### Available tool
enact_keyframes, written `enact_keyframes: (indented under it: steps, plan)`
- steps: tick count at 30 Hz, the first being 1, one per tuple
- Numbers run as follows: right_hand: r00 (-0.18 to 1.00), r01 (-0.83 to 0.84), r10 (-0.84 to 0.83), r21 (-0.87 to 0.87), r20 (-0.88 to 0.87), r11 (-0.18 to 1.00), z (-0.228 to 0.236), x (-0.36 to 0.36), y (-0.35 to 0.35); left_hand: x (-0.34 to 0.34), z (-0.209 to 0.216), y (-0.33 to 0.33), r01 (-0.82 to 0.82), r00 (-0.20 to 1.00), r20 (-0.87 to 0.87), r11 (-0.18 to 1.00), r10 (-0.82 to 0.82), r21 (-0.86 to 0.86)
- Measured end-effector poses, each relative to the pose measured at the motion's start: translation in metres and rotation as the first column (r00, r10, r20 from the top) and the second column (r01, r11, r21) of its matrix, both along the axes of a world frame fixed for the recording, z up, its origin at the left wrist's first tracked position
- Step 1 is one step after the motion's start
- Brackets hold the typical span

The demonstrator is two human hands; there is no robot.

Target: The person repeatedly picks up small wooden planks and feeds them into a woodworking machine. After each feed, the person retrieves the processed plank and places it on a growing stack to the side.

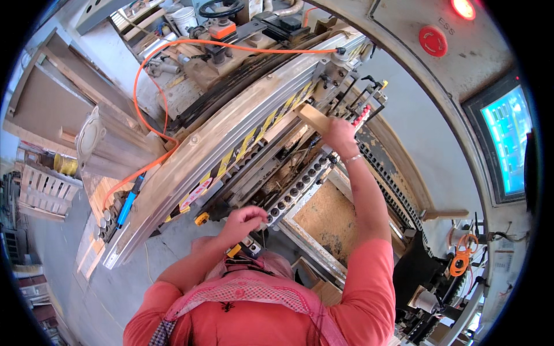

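My right hand [340,139] is closed around one end of a pale wooden block [313,118], out over the machine below the striped beam. The block's other end points to the upper left. A strip with a row of black round knobs [300,186] runs between my two hands. At its near end is my left hand [245,222], close to my body, with its fingers curled together. Whether anything is inside those fingers is hidden. Small red caps [362,115] line a part just beyond my right hand.
A long metal beam with yellow-black striping [248,141] crosses ahead, and an orange hose [136,86] loops over it. A framed wooden panel [326,216] lies below the knobs. A control panel with a red emergency button [433,41] and lit screen [506,141] stands right.
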State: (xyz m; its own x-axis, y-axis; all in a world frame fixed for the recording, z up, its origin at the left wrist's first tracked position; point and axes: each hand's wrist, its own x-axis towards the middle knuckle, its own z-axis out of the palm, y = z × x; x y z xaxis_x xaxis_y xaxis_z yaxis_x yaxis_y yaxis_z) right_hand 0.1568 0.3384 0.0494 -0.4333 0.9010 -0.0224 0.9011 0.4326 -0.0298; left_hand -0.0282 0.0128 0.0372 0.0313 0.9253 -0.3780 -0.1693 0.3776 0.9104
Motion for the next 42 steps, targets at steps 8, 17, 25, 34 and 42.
enact_keyframes:
  steps: [8, 17, 25, 34, 42]
  plan:
    - [0.918, -0.284, 0.074, -0.515, -0.389, 0.809, 0.071, 0.018, -0.145, 0.043, -0.020, 0.073, -0.048, 0.924, 0.381, 0.988, -0.011, 0.145]
    - [0.945, -0.124, 0.008, -0.335, -0.328, 0.934, 0.035, 0.029, -0.075, 0.034, -0.028, 0.040, -0.275, 0.924, 0.325, 0.942, 0.203, 0.193]
    - [0.999, 0.023, -0.022, -0.009, 0.040, 1.000, -0.031, -0.012, 0.018, 0.031, -0.034, -0.007, -0.078, 0.997, 0.025, 0.948, 0.074, 0.307]
    - [0.994, -0.044, 0.037, -0.060, -0.107, 0.997, -0.013, -0.017, -0.001, 0.033, -0.041, -0.008, -0.194, 0.972, 0.184, 0.944, 0.148, 0.265]
    - [0.994, -0.040, 0.042, 0.018, -0.099, 0.999, -0.018, -0.018, -0.003, 0.028, -0.045, -0.003, -0.072, 0.994, 0.096, 0.954, 0.046, 0.292]
